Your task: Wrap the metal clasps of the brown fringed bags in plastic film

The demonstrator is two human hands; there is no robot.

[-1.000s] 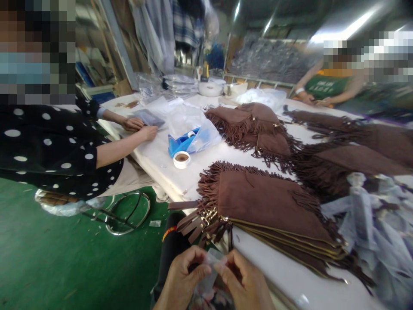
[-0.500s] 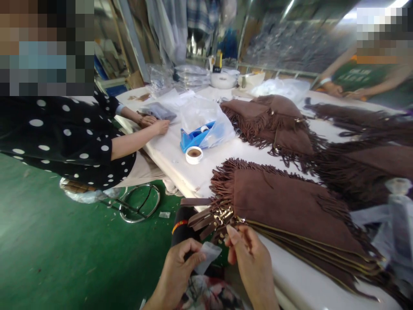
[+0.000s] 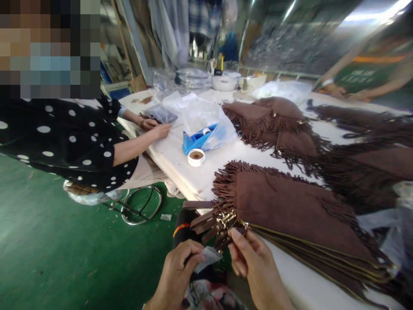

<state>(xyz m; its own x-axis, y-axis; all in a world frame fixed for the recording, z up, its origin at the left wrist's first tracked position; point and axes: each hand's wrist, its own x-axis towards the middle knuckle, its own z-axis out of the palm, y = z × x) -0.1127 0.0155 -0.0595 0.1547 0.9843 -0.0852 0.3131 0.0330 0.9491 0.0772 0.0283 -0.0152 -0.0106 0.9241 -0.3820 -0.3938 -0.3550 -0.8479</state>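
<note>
My left hand point(image 3: 177, 273) is closed, pinching a small translucent plastic slip point(image 3: 208, 259) between thumb and fingers. Just right of it, my right hand point(image 3: 258, 269) has its thumb and forefinger closed on a brown leather strap point(image 3: 239, 231) beside the gold clasps point(image 3: 226, 218); the fingers partly cover it. These straps hang over the table edge from a stack of brown fringed suede bags point(image 3: 287, 202) with gold-coloured zips. The stack lies flat on the white table, right above my right hand.
A blue tape dispenser point(image 3: 198, 138) under clear plastic and a white tape roll point(image 3: 196, 157) sit mid-table. More fringed bags point(image 3: 277, 118) lie beyond. At left a co-worker in polka dots point(image 3: 87, 146) handles a bagged item point(image 3: 159, 114); another person point(image 3: 368, 77) works far right.
My right hand has moved slightly down and right, and its fingers now pinch in at the straps. The left hand keeps its hold on the plastic slip. The view has shifted slightly.
</note>
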